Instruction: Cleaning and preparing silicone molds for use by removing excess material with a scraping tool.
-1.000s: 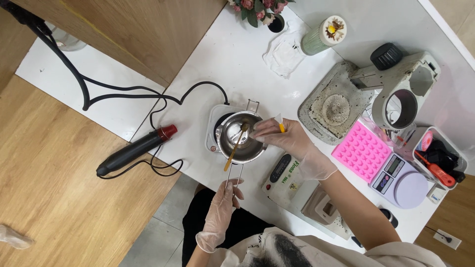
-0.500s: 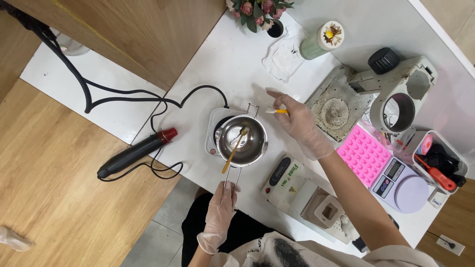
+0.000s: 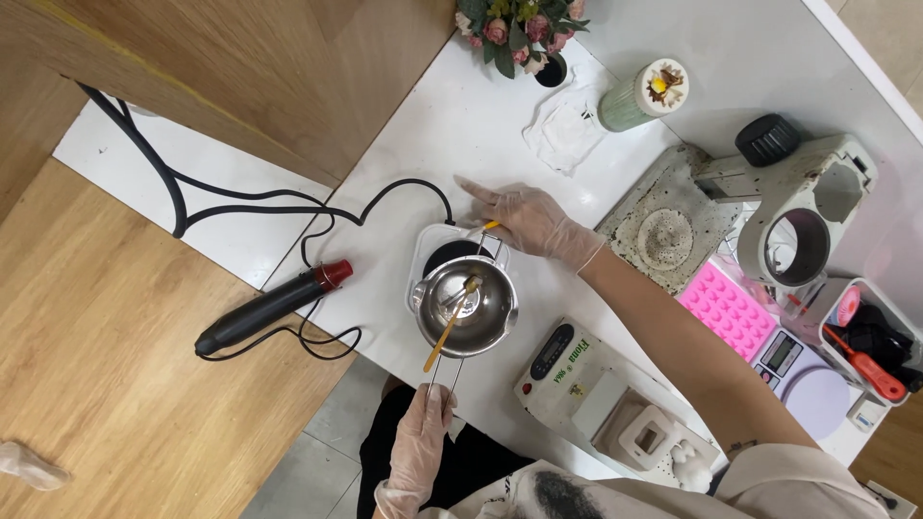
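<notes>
My gloved left hand (image 3: 424, 431) grips the long wire handle of a small metal pot (image 3: 468, 309) near the table's front edge. A wooden stick (image 3: 448, 331) leans inside the pot. The pot sits partly off a white hot plate (image 3: 435, 252), whose dark burner shows behind it. Just beyond the plate, my gloved right hand (image 3: 525, 217) hovers over the white table (image 3: 452, 125). Its fingers are stretched out, and a small yellow stick (image 3: 491, 226) is pinched under them.
A black heat gun with a red tip (image 3: 274, 306) and its looped cable lie left of the plate. To the right are a white digital device (image 3: 575, 371), a pink mould (image 3: 727, 311), a grey press (image 3: 800, 207) and a tool box (image 3: 877, 344). Flowers (image 3: 517, 27) and a green candle (image 3: 638, 96) stand behind.
My right hand has lifted from over the pot and moved away past the hot plate. The pot has slid toward me, uncovering the burner. My left hand keeps hold of the handle.
</notes>
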